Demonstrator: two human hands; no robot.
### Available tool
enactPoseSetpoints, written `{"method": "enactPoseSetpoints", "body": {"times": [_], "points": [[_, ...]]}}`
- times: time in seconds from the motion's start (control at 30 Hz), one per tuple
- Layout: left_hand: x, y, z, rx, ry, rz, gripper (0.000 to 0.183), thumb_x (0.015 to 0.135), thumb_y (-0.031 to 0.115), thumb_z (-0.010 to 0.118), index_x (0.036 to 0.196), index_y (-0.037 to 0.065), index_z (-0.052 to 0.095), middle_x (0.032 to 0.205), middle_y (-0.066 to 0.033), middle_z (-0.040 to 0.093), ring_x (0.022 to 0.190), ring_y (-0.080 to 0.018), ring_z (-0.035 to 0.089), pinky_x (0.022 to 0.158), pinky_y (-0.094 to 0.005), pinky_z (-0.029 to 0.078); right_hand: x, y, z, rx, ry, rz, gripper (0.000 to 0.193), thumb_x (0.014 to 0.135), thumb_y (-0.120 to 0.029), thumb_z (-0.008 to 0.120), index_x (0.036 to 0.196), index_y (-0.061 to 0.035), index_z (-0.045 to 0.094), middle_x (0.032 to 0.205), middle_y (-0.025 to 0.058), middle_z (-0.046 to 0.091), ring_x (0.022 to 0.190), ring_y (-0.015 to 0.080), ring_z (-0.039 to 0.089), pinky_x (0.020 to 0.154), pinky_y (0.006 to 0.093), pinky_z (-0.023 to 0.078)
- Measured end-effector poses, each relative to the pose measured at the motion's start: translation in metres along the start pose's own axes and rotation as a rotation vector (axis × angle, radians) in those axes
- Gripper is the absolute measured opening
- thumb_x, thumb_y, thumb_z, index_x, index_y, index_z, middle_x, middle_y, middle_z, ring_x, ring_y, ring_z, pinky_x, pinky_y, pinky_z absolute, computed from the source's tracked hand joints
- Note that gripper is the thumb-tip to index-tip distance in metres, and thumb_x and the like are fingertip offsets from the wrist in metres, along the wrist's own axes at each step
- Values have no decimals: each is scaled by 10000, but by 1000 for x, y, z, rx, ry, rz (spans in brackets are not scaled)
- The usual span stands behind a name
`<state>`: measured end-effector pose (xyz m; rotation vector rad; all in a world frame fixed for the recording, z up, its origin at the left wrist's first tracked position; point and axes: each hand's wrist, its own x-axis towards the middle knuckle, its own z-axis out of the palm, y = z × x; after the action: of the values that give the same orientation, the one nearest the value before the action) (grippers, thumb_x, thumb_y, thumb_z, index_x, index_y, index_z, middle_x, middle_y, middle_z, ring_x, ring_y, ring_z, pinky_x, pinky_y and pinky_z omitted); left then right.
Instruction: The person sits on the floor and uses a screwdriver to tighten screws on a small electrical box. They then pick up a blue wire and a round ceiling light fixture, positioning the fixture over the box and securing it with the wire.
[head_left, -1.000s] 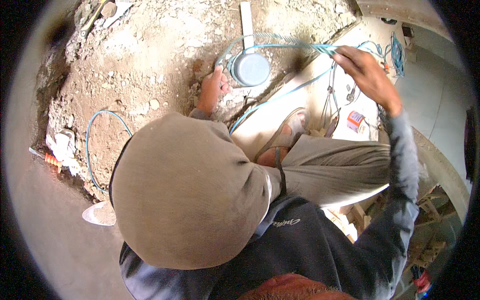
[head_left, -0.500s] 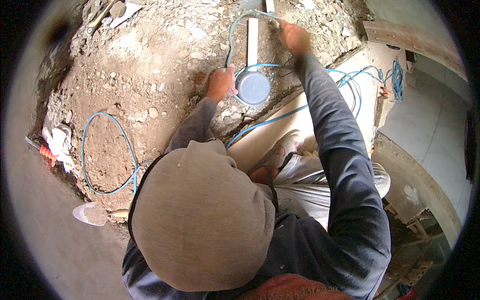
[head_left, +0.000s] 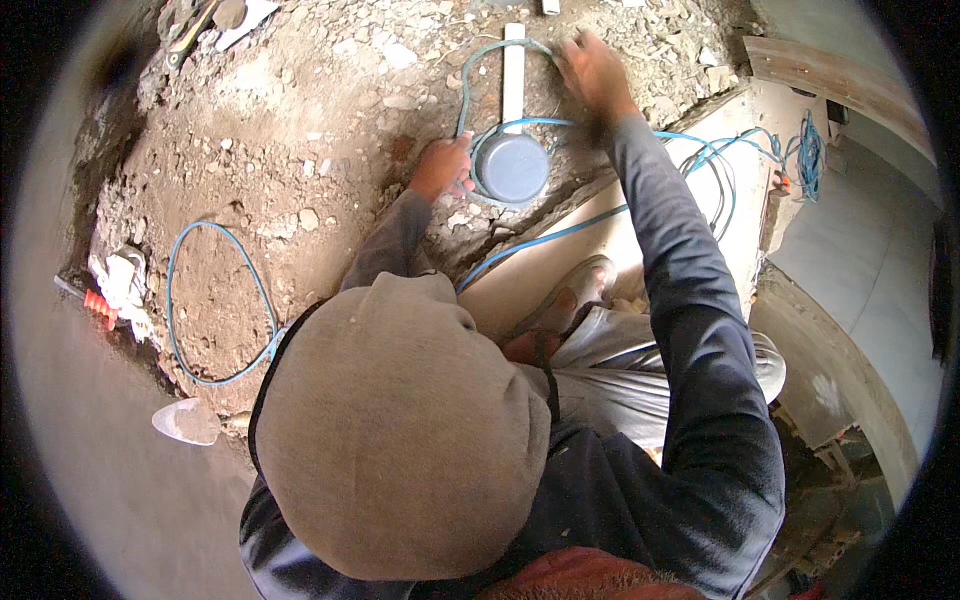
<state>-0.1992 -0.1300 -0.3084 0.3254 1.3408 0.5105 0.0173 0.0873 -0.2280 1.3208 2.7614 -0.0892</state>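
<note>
My left hand (head_left: pixel 441 168) is closed on a thin blue cord (head_left: pixel 465 95) beside a round grey plastic piece (head_left: pixel 513 168) shaped like a cap or shallow bowl. The cord passes around that piece and arcs over a white strip (head_left: pixel 513 85), which runs away from the piece's far edge. At the far end of this arc, the fingers of my right hand (head_left: pixel 597 78) pinch the cord, slightly blurred. Both arms reach forward in dark sleeves. A brown cloth head covering (head_left: pixel 400 430) hides much of the lower middle.
Rubble and loose earth (head_left: pixel 330 130) surround the work. A blue cord loop (head_left: pixel 172 300) and a trowel (head_left: pixel 188 422) lie at left, near a red-handled tool (head_left: pixel 100 308). Coiled blue cord (head_left: pixel 808 165) lies at right beyond a pale board (head_left: pixel 700 145). A sandalled foot (head_left: pixel 570 295) rests nearby.
The cord's arc has come down nearer to the grey piece, crossing the white strip lower. My right hand has come slightly nearer too. My left hand stays beside the grey piece. The view has shifted slightly.
</note>
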Motion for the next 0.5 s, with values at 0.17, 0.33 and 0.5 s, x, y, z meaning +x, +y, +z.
{"method": "enactPoseSetpoints", "body": {"times": [0.17,0.33,0.5], "points": [[-11,7,13,135,92,36,599,1026,499,458,752,-20,578,694,-135,623,543,-253,660,516,-446,538,25,-46,21,50,175,-181,393,942,-458,618,1258,-226,652,1110,99,609,1074,320,599,926,493,432],[-33,-12,24,352,111,188,557,1060,421,412,834,-49,608,713,-214,629,571,-308,645,660,-495,507,24,-50,19,16,-2,-220,385,959,-469,593,1216,-200,693,1076,75,638,1096,303,606,982,516,405],[-43,1,24,103,267,213,395,1051,381,473,1044,-8,542,732,-127,595,567,-229,615,530,-411,490,16,1,32,422,144,-169,326,983,-389,607,1112,-93,653,1090,147,686,1028,389,640,850,465,522]]}}
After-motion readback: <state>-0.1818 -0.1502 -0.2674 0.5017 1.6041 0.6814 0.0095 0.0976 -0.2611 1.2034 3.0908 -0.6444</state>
